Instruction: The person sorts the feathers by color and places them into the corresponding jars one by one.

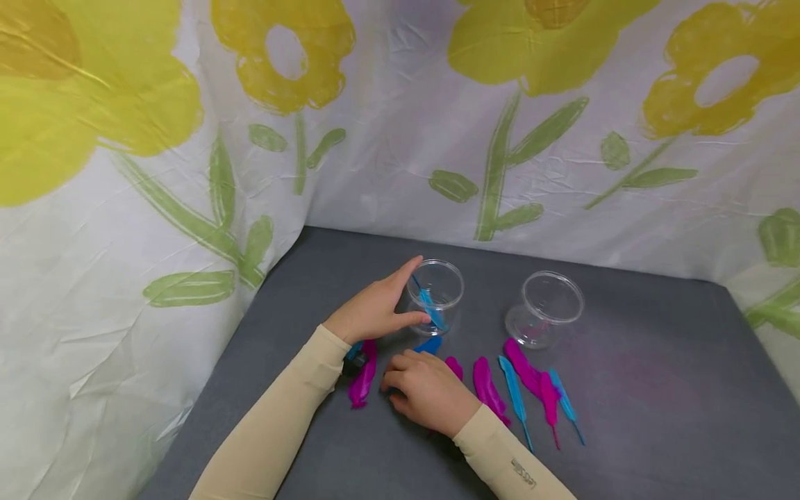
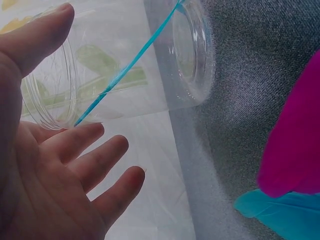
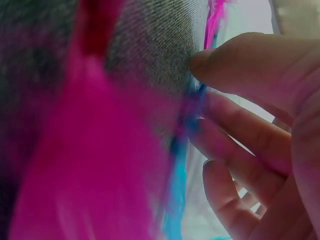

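My left hand [image 1: 381,305] holds the near-left clear plastic jar [image 1: 446,305], thumb in front and index finger at the rim. A blue feather [image 1: 430,305] stands tilted inside this jar, its thin edge [image 2: 122,75] facing the left wrist camera. My right hand [image 1: 431,392] is low over the table, fingers loosely bent. A blue feather [image 1: 430,344] lies partly beneath it. In the right wrist view a blue feather [image 3: 176,200] runs past the thumb [image 3: 235,62] and fingertips, which stand a little apart. A magenta feather [image 3: 95,165] blurs the foreground.
A second clear jar [image 1: 544,319] stands to the right. Magenta feathers [image 1: 489,389] and blue feathers [image 1: 514,392] lie right of my right hand. Another magenta feather [image 1: 364,375] lies by my left wrist. A flower-printed sheet [image 1: 387,139] hangs behind the grey table [image 1: 662,375].
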